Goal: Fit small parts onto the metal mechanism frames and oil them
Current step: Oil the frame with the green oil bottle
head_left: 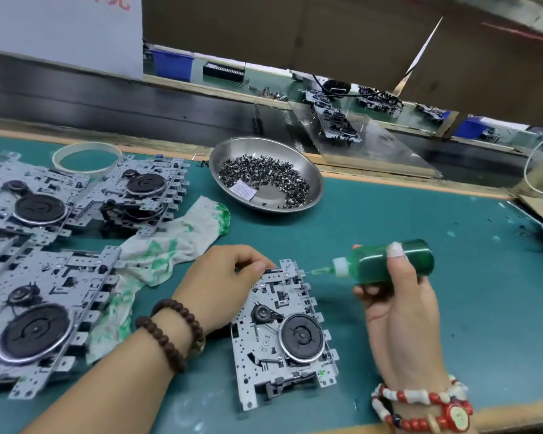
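Observation:
A metal mechanism frame (282, 336) with a black flywheel lies on the green mat in front of me. My left hand (226, 283) grips its far left corner, fingers curled over the edge. My right hand (395, 296) holds a green oil bottle (386, 261) on its side. The bottle's thin needle tip points left and reaches the frame's far right edge. A steel bowl (308, 170) of small dark parts, with a paper label in it, stands further back on the mat.
Several more frames are piled at the left (41, 296) and far left (76, 195). A green-stained white rag (170, 245) lies between them and my left hand. A tape ring (87, 156) sits at the back left. A conveyor with assemblies runs behind.

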A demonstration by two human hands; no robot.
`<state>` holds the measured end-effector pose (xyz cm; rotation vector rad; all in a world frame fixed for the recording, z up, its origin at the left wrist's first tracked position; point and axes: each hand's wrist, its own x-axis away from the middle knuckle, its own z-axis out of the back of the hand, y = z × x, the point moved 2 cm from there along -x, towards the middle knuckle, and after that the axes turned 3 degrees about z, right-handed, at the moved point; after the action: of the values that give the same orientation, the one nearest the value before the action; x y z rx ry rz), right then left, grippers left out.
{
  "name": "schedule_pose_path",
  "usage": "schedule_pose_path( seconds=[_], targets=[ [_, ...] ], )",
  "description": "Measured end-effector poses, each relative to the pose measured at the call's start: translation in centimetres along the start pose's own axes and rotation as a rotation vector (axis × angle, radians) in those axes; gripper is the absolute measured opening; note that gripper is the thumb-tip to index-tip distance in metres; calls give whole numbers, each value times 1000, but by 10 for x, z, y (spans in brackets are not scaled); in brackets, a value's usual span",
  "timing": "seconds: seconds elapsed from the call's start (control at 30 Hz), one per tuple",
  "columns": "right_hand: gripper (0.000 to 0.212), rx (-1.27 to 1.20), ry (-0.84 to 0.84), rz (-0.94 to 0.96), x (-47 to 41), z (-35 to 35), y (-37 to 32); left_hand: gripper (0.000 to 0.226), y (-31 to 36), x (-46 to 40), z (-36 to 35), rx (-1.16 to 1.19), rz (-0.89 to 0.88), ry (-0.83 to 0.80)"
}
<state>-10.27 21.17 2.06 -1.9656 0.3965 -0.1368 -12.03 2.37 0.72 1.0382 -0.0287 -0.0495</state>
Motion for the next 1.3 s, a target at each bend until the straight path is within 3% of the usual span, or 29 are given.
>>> schedule_pose_path(
  seconds=[0.13, 0.4, 1.07, 1.3],
  targets=[
    [36, 167, 41, 139, 2, 3, -1, 28, 0, 0, -1, 2, 4, -6],
    [16, 327, 13, 318, 3, 5, 3, 24, -2, -1, -3, -18, -1, 1],
    [37, 335, 49, 290, -1, 9, 5, 28, -2, 0, -3, -56, -17, 6],
    [34, 377, 31, 293, 0, 8, 7, 27, -3, 0, -4, -76, -28, 7]
  ],
)
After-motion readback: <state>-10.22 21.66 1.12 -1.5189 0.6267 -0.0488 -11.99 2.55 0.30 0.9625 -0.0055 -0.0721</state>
